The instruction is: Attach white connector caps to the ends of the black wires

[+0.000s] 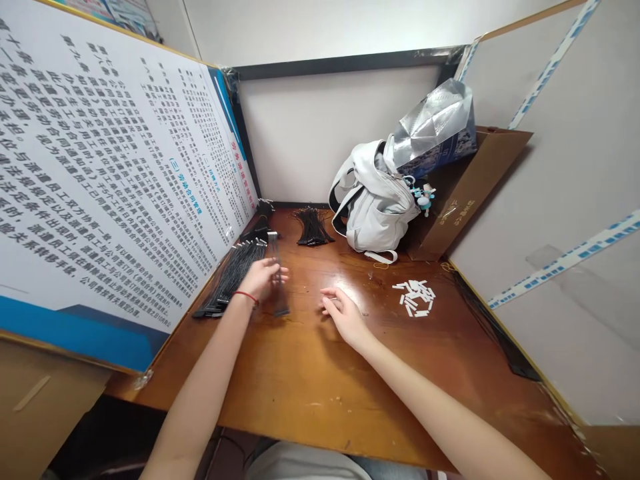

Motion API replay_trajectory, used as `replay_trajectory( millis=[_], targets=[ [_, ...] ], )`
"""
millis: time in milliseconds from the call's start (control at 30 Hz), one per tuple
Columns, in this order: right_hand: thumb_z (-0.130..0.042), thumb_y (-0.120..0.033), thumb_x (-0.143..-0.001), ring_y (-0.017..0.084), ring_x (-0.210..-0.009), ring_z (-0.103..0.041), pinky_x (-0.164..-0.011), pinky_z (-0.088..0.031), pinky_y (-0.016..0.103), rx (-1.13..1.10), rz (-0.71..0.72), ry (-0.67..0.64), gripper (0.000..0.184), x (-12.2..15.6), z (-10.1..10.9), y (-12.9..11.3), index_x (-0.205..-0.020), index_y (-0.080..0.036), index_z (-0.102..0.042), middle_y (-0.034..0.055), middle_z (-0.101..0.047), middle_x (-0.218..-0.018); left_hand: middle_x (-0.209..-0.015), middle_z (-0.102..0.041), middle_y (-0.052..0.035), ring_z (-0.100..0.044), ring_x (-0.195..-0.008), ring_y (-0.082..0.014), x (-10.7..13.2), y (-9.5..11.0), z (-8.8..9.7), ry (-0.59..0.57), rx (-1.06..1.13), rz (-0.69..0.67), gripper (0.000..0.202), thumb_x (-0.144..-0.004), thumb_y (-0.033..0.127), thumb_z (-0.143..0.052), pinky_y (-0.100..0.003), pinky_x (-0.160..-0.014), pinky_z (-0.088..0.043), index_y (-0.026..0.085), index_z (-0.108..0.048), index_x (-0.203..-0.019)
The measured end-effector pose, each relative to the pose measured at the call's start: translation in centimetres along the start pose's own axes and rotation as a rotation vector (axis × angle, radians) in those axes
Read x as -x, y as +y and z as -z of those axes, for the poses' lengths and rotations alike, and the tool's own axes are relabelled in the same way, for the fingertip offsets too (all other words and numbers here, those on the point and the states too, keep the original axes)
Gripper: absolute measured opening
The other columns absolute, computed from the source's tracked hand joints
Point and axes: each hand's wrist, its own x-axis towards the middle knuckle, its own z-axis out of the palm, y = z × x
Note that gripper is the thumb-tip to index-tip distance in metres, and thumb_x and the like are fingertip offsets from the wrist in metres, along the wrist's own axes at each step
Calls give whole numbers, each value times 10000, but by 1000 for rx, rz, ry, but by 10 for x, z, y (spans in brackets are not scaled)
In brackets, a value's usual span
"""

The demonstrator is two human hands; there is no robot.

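My left hand [261, 279], with a red cord on its wrist, is closed on a short black wire harness [281, 297]. That harness has a white connector at its far end and a dark one at its near end. Just left of the hand lies a thick pile of similar black harnesses [235, 277] with white ends. My right hand [345, 317] is over the middle of the table, thumb and fingertips pressed together. Whatever is in that pinch is too small to make out. To its right is a loose heap of small white connector pieces [415, 297].
A brown wooden table [310, 393] lies between upright panels. Another bundle of black harnesses [313, 228] is at the back. A white backpack [380, 207], a silver bag [440, 123] and a brown paper bag [465, 200] stand at the back right. A printed board [125, 180] walls the left.
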Motion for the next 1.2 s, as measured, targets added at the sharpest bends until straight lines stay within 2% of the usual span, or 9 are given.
replay_trajectory(
  millis=[100,200,267,433,567,733,867,1033,1200],
  targets=[
    [-498,-392,-789,170,-793,-624,-689,-525,307,11,-11,0,273,-1,3,0,-957,-179,-527,60,-577,-912,-598,-614,-23,-554,-421,-105,-6,18,42,191,-161,-37,178,-830,55,-428,-235,-475,-486,111,-488,-987],
    [-491,-338,-778,158,-782,-612,-680,-515,289,52,-3,-30,236,-1,3,0,-950,-180,-528,55,-572,-909,-605,-595,-26,-571,-471,-119,-16,18,70,372,-370,-33,200,-821,60,-437,-283,-559,-515,80,-513,-1004],
    [-486,-308,-772,153,-786,-602,-687,-506,281,85,10,-42,215,0,3,-1,-940,-182,-530,53,-572,-908,-690,-625,-59,-627,-613,-160,-22,11,79,502,-606,-115,262,-785,65,-497,-342,-696,-525,79,-535,-1044],
    [-476,-275,-776,147,-793,-594,-717,-491,278,120,21,-50,190,1,3,-2,-928,-179,-539,47,-576,-892,-1008,-634,-158,-582,-1018,-269,-29,-1,88,585,-1087,-344,381,-742,111,-564,-397,-942,-417,86,-562,-1122],
    [-466,-236,-777,145,-777,-583,-720,-486,279,159,45,-45,166,2,1,-3,-912,-181,-546,44,-584,-877,-1125,-579,-183,-520,-1098,-316,-35,-3,62,632,-1213,-491,401,-796,191,-485,-445,-945,-400,106,-531,-1185],
    [-462,-191,-772,135,-744,-559,-690,-476,263,240,88,-38,159,4,0,-5,-896,-182,-561,42,-581,-865,-1186,-552,-155,-504,-1136,-262,-71,-16,-13,206,-1215,-590,414,-789,232,-515,-360,-966,-394,124,-523,-1188],
    [-440,-156,-776,124,-708,-551,-665,-468,251,271,100,-52,178,5,1,-7,-907,-175,-560,38,-574,-855,-1294,-467,-183,-466,-1187,-279,-107,-23,-56,168,-1163,-592,579,-778,202,-538,-392,-959,-389,124,-372,-1327],
    [-433,-138,-794,129,-712,-552,-656,-460,245,319,119,-67,181,7,2,-10,-898,-176,-577,38,-578,-840,-1154,-604,-86,-527,-1105,-268,-143,-21,-61,123,-1077,-683,332,-783,212,-548,-449,-943,-399,244,-600,-1110],
    [-430,-143,-808,138,-705,-558,-629,-451,241,319,153,-64,172,-16,5,-3,-884,-179,-580,30,-590,-809,-872,-688,-51,-635,-845,-183,-165,-25,-53,93,-664,-726,156,-741,183,-575,-323,-827,-489,197,-673,-861]
  ],
)
